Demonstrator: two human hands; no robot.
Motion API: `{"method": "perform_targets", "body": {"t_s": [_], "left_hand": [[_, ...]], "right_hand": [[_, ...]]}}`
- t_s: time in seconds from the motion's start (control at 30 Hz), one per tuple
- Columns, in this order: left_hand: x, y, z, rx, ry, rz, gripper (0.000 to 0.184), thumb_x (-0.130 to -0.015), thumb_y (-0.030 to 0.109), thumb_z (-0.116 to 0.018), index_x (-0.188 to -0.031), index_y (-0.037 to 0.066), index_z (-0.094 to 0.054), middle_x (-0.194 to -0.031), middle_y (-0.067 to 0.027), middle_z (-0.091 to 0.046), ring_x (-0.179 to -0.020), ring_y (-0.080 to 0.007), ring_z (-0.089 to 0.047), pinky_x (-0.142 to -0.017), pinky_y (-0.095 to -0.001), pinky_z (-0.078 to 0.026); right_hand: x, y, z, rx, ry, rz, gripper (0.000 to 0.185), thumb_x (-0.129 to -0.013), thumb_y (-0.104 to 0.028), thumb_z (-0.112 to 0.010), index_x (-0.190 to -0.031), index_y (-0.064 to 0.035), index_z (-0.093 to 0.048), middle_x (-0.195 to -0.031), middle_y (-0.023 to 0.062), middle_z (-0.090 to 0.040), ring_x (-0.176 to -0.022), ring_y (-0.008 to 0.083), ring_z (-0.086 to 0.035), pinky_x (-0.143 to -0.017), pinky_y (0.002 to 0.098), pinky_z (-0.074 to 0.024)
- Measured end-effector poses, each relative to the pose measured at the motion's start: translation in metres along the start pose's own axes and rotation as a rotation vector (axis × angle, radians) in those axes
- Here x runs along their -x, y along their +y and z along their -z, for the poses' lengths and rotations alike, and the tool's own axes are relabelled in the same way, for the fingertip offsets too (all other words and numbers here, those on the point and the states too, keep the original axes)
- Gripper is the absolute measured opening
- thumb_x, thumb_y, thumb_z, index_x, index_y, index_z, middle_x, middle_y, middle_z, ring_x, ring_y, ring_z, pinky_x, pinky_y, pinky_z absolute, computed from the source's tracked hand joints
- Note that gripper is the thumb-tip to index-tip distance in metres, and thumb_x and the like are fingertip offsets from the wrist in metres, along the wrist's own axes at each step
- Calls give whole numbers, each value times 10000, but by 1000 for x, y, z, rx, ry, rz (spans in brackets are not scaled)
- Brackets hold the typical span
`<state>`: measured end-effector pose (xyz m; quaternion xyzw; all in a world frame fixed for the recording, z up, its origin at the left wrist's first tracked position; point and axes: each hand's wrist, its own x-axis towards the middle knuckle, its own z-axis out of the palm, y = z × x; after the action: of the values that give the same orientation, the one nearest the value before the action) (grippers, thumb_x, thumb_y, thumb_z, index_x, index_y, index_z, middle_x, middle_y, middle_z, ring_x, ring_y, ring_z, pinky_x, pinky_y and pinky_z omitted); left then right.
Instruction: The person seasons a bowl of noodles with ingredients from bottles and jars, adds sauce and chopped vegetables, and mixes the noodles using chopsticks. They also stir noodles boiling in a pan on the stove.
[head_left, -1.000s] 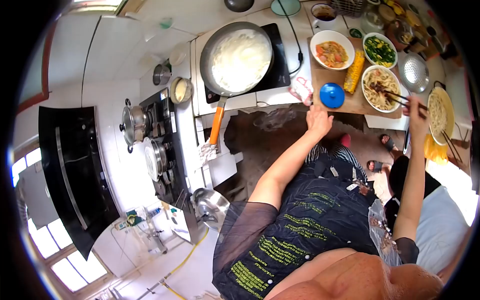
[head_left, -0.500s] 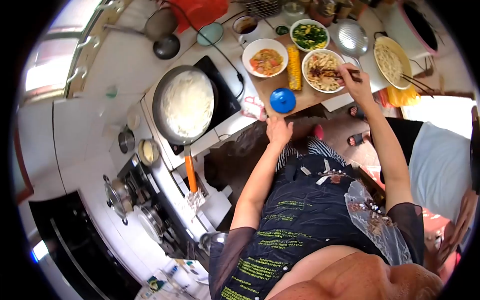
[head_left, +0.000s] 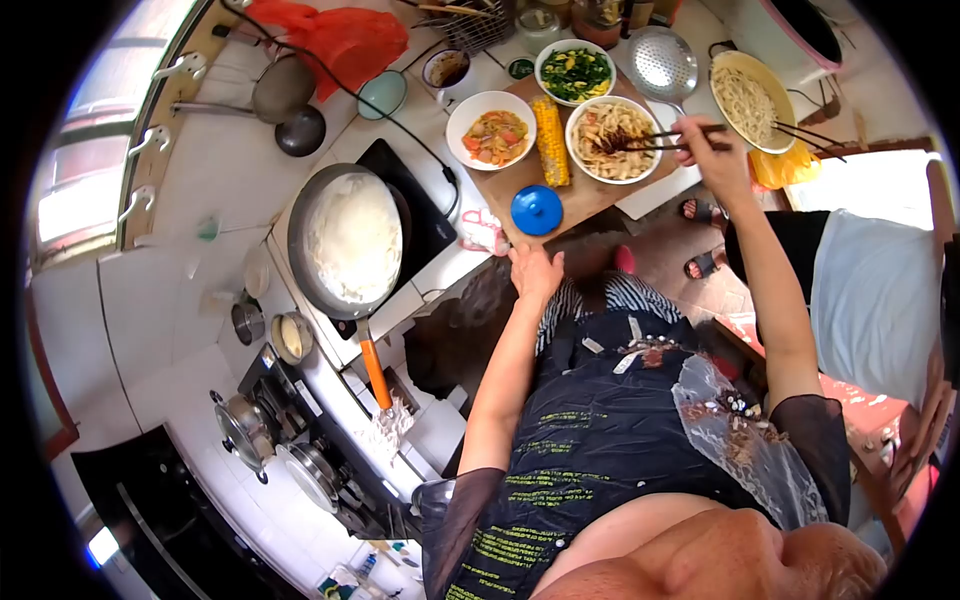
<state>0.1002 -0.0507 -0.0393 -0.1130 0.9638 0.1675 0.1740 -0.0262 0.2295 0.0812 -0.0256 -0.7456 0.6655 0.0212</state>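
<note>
My right hand (head_left: 708, 158) is closed around dark chopsticks (head_left: 660, 137), their tips in a white bowl of pale shredded food (head_left: 597, 132) with dark sauce on it. My left hand (head_left: 536, 272) grips the near corner of a wooden cutting board (head_left: 590, 205), thumb out to the side. On that board stand a white bowl of tomato-coloured food (head_left: 490, 137), a corn cob (head_left: 551, 145), a blue lid (head_left: 537, 210) and a bowl of greens with yellow pieces (head_left: 575, 72). A pink-and-white cloth or packet (head_left: 482, 232) lies beside my left hand.
Left, a frying pan (head_left: 352, 240) holding a pale layer sits on a black cooktop, its orange handle (head_left: 375, 372) jutting past the counter edge. Beyond the bowls are a skimmer (head_left: 663, 65) and a noodle bowl (head_left: 748, 95) with chopsticks. Another person (head_left: 870, 300) is at right.
The chopsticks have shifted within the bowl, and my right hand has moved slightly outward. My left hand stays at the board's corner. The whole view has swung a little.
</note>
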Motion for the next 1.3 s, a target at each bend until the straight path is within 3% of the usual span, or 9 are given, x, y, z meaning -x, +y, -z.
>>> {"method": "perform_targets", "body": {"t_s": [0.13, 0.23, 0.43, 0.5, 0.63, 0.73, 0.9, 1.1, 1.3], "left_hand": [[-2, -7, -8, -41, 42, -47, 408, -757, 367, -645, -918, -7, -624, -1026, -193, -513, -1040, -370, -448, -862, -430, -423], [1, -1, -4, -21, 46, -53, 346, -758, 357, -649, -843, 22, -625, -1006, -176, -525, -1030, -364, -449, -864, -435, -412], [2, 2, -2, -35, 58, -42, 333, -751, 364, -661, -772, 36, -607, -978, -167, -537, -994, -348, -462, -853, -430, -404], [2, 9, 6, -46, -5, 14, 333, -755, 362, -660, -822, 38, -626, -997, -160, -527, -1035, -348, -449, -844, -434, -426], [0, -2, -5, -58, 41, 15, 282, -754, 324, -658, -815, 50, -630, -1005, -150, -534, -1016, -346, -466, -827, -434, -439], [-1, -2, -7, -46, 89, 39, 205, -763, 260, -644, -811, 61, -635, -954, -132, -565, -976, -333, -494, -798, -422, -453], [8, 0, -8, 40, 128, 50, 183, -767, 241, -629, -742, 60, -624, -849, -128, -615, -879, -315, -540, -751, -417, -458], [32, 11, -5, 173, 19, 177, 331, -837, 359, -528, -731, 67, -642, -734, -173, -613, -779, -334, -575, -722, -449, -441], [35, 3, 11, 504, 109, -50, 154, -797, 124, -558, -932, 60, -595, -820, -133, -574, -792, -309, -574, -702, -408, -454]], "right_hand": [[7, -19, 10, -2, 170, -40, 262, -886, -248, -572, -891, 6, -639, -709, 61, -616, -533, 90, -572, -477, 196, -475], [13, 65, -10, -221, 204, -138, 260, -888, -239, -568, -912, 11, -632, -747, 82, -634, -549, 123, -590, -482, 224, -490], [51, 105, 9, -548, 165, -489, 482, -782, -182, -700, -1168, 11, -485, -927, 84, -607, -682, 125, -600, -555, 239, -517], [58, 119, 46, -197, 6, -580, 401, -788, -190, -686, -1113, -11, -533, -831, 55, -607, -640, 112, -593, -551, 230, -505], [52, 165, 144, -69, 416, -549, 217, -867, -295, -565, -785, -97, -596, -594, 1, -546, -498, 90, -550, -408, 197, -406], [14, 186, 224, 51, 716, -462, 348, -854, -330, -598, -596, -138, -466, -484, -32, -401, -374, 81, -361, -337, 214, -257], [-34, 178, 292, 4, 871, -509, 509, -816, -451, -614, -495, -127, -389, -426, -17, -292, -349, 105, -291, -326, 249, -245], [-89, 37, 155, -70, 433, 18, 243, -892, -271, -560, -755, -79, -499, -627, -28, -444, -523, 29, -397, -442, 174, -312], [-148, -60, -47, 28, -85, 248, 209, -865, -246, -609, -807, -55, -547, -694, -12, -559, -563, 41, -505, -510, 175, -396]]}}
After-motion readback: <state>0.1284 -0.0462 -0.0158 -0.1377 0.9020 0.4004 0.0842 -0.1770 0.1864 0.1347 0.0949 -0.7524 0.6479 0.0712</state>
